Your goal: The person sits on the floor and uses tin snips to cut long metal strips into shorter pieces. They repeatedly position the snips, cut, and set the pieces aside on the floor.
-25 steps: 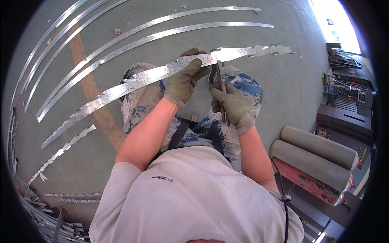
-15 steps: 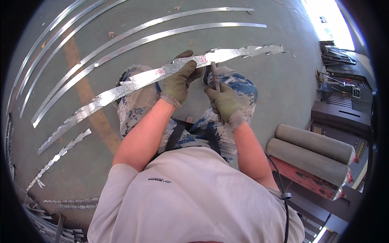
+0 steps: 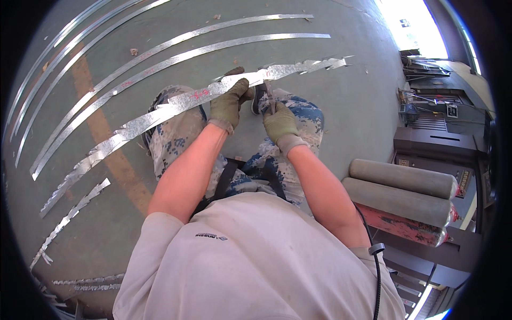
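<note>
A long, shiny metal strip (image 3: 181,101) with jagged, notched edges and red marks lies across my raised knees, slanting from the lower left to the upper right. My left hand (image 3: 225,106), in an olive work glove, is closed around its middle, thumb on top and fingers behind. Just right of it, my gloved right hand (image 3: 281,124) is wrapped round a narrow, dark metal bar-like tool (image 3: 269,95). The tool's upper end meets the strip's lower edge. Most of its lower part is hidden in my fist, so I cannot tell its exact kind.
Several long, straight metal strips (image 3: 213,47) lie on the green floor ahead and to the left. A shorter jagged strip (image 3: 72,214) rests at the lower left. Grey gas cylinders (image 3: 397,198) and a red one (image 3: 405,224) lie at my right, below dark metal cabinets (image 3: 437,140).
My right hand has moved up toward the strip, and less of the tool shows beyond my fist. The whole view has shifted a little; my left hand keeps its grip.
</note>
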`<state>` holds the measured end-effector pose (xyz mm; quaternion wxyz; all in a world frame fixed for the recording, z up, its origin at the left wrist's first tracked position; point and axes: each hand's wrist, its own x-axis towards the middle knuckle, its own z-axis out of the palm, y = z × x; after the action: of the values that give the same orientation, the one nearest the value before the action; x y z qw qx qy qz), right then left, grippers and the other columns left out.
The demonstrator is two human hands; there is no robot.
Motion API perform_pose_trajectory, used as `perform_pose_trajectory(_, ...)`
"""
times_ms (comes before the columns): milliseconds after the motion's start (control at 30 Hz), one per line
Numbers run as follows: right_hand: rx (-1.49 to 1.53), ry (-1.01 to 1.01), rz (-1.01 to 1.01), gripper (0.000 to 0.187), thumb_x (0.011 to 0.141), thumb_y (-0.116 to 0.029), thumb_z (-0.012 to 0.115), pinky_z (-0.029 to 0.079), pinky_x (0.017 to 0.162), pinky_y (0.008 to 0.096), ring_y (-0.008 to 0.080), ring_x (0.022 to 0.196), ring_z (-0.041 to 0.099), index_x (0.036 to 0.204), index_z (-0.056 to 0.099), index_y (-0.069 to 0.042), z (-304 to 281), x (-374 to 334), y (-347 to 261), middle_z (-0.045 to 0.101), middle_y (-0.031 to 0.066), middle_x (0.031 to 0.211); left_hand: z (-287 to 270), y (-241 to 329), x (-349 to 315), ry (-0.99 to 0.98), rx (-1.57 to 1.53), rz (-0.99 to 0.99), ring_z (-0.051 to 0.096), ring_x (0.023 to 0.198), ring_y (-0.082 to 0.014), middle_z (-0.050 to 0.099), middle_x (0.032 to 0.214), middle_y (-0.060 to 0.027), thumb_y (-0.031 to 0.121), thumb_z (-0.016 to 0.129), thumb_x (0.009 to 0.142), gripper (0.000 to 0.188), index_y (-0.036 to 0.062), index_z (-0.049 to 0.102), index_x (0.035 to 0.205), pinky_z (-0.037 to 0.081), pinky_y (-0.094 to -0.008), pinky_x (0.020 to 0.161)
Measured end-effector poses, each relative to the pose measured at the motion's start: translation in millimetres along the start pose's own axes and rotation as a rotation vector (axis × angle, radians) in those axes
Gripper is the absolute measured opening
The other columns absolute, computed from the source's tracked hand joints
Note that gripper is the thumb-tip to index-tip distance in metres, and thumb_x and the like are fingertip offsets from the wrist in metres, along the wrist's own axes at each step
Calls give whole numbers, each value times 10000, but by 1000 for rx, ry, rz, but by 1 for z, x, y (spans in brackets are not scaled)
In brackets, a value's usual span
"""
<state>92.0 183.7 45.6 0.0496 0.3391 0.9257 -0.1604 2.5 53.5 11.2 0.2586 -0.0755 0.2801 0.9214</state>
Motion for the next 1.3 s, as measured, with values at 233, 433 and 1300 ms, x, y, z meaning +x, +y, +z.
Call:
perform_pose_trajectory(233, -175, 5, 76, 345, 932, -211, 586, 512, 992, 496, 453, 1136, 652, 1191, 635, 12, -10, -3, -15, 689, 299, 1160, -12, -21, 17, 0, 136, -6, 653, 708, -152, 679, 862, -55, 73, 688, 958, 378, 82, 624, 1331, 592, -309, 726)
perform_pose_trajectory(433, -428, -136, -138, 395, 905, -221, 618, 519, 1006, 476, 422, 1183, 655, 1218, 642, 18, 3, 20, -3, 668, 294, 1248, -26, -33, 36, 96, 247, -78, 663, 710, -182, 687, 852, -81, 81, 704, 929, 371, 84, 644, 1295, 592, -308, 712)
perform_pose_trajectory(1300, 306, -316, -109, 461, 960, -356, 578, 474, 1027, 478, 442, 1187, 609, 1283, 635, -33, 0, -7, 27, 666, 275, 1223, -9, -2, 9, -110, 5, -30, 730, 1042, -285, 692, 1191, -118, 263, 552, 1075, 332, 111, 557, 1370, 629, -443, 927)
